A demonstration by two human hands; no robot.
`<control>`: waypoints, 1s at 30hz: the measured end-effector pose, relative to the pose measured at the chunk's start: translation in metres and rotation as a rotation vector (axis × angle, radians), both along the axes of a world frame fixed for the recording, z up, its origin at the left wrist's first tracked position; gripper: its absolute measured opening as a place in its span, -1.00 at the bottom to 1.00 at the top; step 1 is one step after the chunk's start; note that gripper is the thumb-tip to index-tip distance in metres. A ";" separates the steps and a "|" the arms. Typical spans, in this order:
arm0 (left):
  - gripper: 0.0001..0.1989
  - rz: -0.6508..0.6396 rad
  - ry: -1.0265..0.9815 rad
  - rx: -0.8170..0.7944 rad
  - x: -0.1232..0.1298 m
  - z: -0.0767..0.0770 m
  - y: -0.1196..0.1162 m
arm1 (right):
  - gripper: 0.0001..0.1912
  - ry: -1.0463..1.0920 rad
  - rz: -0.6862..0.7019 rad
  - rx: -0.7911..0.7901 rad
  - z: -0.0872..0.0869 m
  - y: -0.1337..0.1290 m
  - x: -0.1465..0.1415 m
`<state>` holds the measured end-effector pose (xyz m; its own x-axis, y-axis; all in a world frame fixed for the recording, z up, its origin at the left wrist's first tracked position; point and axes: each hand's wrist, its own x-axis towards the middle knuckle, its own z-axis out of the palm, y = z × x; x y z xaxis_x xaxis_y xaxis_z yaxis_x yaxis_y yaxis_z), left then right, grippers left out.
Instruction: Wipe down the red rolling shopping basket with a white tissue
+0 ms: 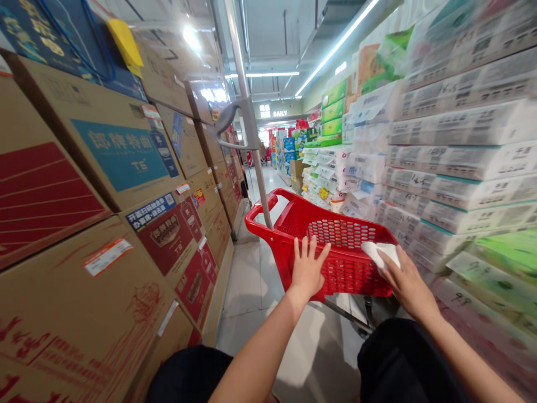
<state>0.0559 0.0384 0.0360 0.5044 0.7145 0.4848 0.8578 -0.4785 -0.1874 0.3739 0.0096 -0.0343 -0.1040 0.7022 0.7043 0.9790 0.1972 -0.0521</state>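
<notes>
A red plastic shopping cart [348,274] with perforated basket walls stands right in front of my knees. On its near side, my left hand [308,268] lies with fingers spread over the red wall below the rim. My right hand [405,280] grips a folded white cloth or tissue [373,253], pressed at the basket's right-hand rim. Whether it is paper or fabric I cannot tell. From the cart's left end rises a grey metal pole [245,73] with a grey loop handle [232,120]. Parts of the wheels and lower frame show beneath the basket.
Stacked cardboard cartons [126,151] line the left side of the aisle. Tall stacks of packaged tissue paper [453,157] rise close on the right, blurred at the edge. A pale tiled floor [268,179] runs between them toward more shelves and displays.
</notes>
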 end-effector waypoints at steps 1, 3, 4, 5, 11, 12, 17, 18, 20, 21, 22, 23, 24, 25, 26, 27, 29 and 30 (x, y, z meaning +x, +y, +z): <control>0.03 0.005 -0.001 -0.004 0.003 0.000 0.000 | -0.40 0.012 -0.034 0.025 -0.003 0.000 -0.007; 0.04 0.017 -0.006 -0.011 0.008 -0.001 0.000 | -0.38 0.022 -0.068 0.075 -0.004 0.004 -0.033; 0.05 0.022 -0.009 -0.011 0.010 -0.002 0.000 | -0.38 0.023 -0.073 0.095 -0.002 0.007 -0.051; 0.06 0.025 -0.011 -0.007 0.012 -0.002 -0.001 | -0.38 0.017 -0.065 0.104 0.002 0.010 -0.070; 0.08 0.021 0.013 0.024 0.000 0.003 0.000 | -0.32 -0.050 0.104 0.049 0.025 0.022 -0.144; 0.04 0.000 0.024 0.024 -0.007 0.005 0.001 | -0.31 -0.063 0.121 0.038 0.025 0.020 -0.140; -0.06 -0.054 -0.004 0.049 -0.043 0.017 0.009 | -0.24 -0.058 0.045 0.021 0.011 -0.001 -0.084; -0.05 -0.036 -0.032 0.056 -0.047 0.019 0.010 | -0.24 -0.042 0.011 0.034 0.009 -0.004 -0.074; -0.07 -0.015 -0.074 0.056 -0.047 0.020 0.011 | -0.25 -0.012 -0.040 0.064 0.005 -0.006 -0.063; -0.09 -0.014 -0.081 0.052 -0.045 0.020 0.010 | -0.26 0.005 -0.061 0.085 0.005 -0.004 -0.063; -0.11 -0.013 -0.084 0.048 -0.042 0.020 0.010 | -0.27 0.025 -0.082 0.108 0.006 -0.001 -0.067; -0.12 -0.009 -0.085 0.045 -0.038 0.020 0.009 | -0.28 0.046 -0.102 0.129 0.007 0.002 -0.075; -0.11 -0.003 -0.086 0.044 -0.034 0.020 0.008 | -0.27 0.064 -0.115 0.146 0.010 0.007 -0.086; -0.09 0.007 -0.087 0.046 -0.030 0.021 0.007 | -0.26 0.076 -0.117 0.156 0.013 0.012 -0.101; -0.06 0.016 -0.085 0.050 -0.027 0.022 0.006 | -0.25 0.079 -0.103 0.160 0.016 0.017 -0.118; -0.02 0.024 -0.081 0.055 -0.025 0.023 0.005 | -0.24 0.073 -0.066 0.153 0.020 0.022 -0.137; 0.01 0.039 -0.059 0.074 -0.024 0.026 0.004 | -0.20 0.063 0.019 0.133 0.027 0.029 -0.177; -0.01 0.046 -0.044 0.090 -0.025 0.027 0.004 | -0.18 0.055 0.059 0.126 0.031 0.032 -0.195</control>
